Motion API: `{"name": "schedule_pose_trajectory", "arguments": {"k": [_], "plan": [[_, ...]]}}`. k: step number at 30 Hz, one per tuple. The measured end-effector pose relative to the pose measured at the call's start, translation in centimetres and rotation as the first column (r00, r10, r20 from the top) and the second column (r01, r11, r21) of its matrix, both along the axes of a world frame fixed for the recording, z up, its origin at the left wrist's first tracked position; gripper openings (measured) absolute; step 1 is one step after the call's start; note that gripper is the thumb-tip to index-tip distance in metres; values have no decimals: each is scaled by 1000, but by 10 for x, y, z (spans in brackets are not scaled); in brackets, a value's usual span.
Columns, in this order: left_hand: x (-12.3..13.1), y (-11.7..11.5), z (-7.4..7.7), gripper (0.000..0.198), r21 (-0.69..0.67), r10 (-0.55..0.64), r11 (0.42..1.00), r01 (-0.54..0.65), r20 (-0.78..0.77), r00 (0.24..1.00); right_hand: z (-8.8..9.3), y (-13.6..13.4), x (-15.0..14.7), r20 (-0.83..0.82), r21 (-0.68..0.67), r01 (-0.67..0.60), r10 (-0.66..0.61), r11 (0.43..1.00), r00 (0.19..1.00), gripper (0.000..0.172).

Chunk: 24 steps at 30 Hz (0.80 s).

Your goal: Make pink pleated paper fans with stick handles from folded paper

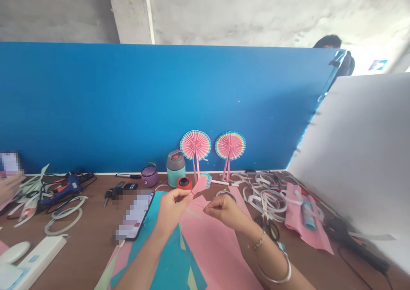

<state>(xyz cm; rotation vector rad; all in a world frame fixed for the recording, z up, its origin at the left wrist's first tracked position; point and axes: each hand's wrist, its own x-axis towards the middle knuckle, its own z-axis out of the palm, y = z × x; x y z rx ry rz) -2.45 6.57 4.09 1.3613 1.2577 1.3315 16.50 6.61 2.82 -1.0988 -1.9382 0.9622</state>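
Note:
My left hand (174, 204) pinches the narrow end of a small pleated pink paper fan (201, 183) with a teal and yellow edge. Something thin and red shows at its fingertips. To the right, my right hand (226, 211) is closed in a pinch; whatever is between its fingers is too small to make out. Below both hands lie pink paper (208, 247) and teal paper (166, 256). Behind them, two round pink pleated fans (195, 145) with strip handles lean against the blue partition (96, 106).
A phone (136, 215) lies left of the papers. At the back stand a teal flask (176, 170) and a purple pot (149, 176). Scissors (267, 219), coiled white strips (267, 198) and a black tool (355, 243) are on the right. A blue glue gun (68, 187) and another person's hand (9, 189) are left.

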Motion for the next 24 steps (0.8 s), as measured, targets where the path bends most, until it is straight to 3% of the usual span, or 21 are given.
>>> {"name": "schedule_pose_trajectory", "arguments": {"k": [3,5,8,11,14,16,20,24], "plan": [[-2,5,-11,17,109,111,990,-91,-197,974,9,-9,-4,74,19,-41,39,999,996,34],[-4,5,-15,16,226,191,968,-112,-367,910,15,-13,-4,125,46,-25,19,999,992,35],[-5,3,-17,18,417,325,907,-56,-610,723,20,-15,-2,208,118,-10,-15,993,978,34],[-6,1,-14,23,443,330,893,84,-769,547,23,-16,0,234,220,38,-91,975,968,26],[-7,-3,-6,27,344,205,897,278,-880,429,28,-18,1,214,295,116,-184,948,959,22],[-8,-8,1,27,275,101,876,396,-908,406,32,-19,3,184,316,153,-218,936,958,25],[-10,-19,19,26,142,-182,840,523,-835,519,36,-15,8,61,254,154,-174,955,983,27],[-12,-27,35,21,5,-426,796,605,-706,566,27,-4,13,-37,161,107,-102,981,994,27]]}}
